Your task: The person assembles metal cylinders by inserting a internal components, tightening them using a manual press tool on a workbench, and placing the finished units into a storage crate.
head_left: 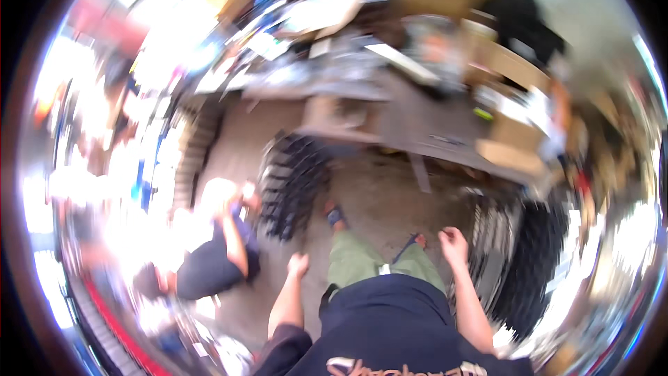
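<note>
A long grey workbench (410, 122) runs across the upper half of the view, cluttered with papers, tools and brown cardboard boxes (511, 143); details are lost to blur. A stack of black ribbed parts (296, 181) stands on the bare concrete floor (379, 198) just below the bench. A second dark ribbed stack (529, 264) sits at right. At lower left another person in a dark shirt (209, 268) crouches on the floor.
</note>
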{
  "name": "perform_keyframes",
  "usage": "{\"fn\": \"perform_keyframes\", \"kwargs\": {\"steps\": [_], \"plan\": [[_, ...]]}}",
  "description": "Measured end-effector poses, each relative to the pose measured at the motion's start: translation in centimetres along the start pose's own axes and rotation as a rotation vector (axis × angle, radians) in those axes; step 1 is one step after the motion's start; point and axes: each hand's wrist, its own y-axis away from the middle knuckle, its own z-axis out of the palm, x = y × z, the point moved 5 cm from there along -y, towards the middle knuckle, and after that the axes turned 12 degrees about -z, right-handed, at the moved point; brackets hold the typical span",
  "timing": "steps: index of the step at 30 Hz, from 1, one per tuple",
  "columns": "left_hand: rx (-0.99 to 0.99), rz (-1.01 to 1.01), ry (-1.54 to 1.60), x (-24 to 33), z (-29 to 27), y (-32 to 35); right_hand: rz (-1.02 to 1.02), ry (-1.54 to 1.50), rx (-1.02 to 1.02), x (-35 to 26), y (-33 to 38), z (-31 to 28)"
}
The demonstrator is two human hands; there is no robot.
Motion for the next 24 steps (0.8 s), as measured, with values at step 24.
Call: {"fn": "perform_keyframes", "kwargs": {"steps": [24], "plan": [[-0.017, -0.551, 1.025, -5.5, 0.1, -5.8, 0.327, -0.195, -0.457, -8.6, -19.9, 9.6]]}}
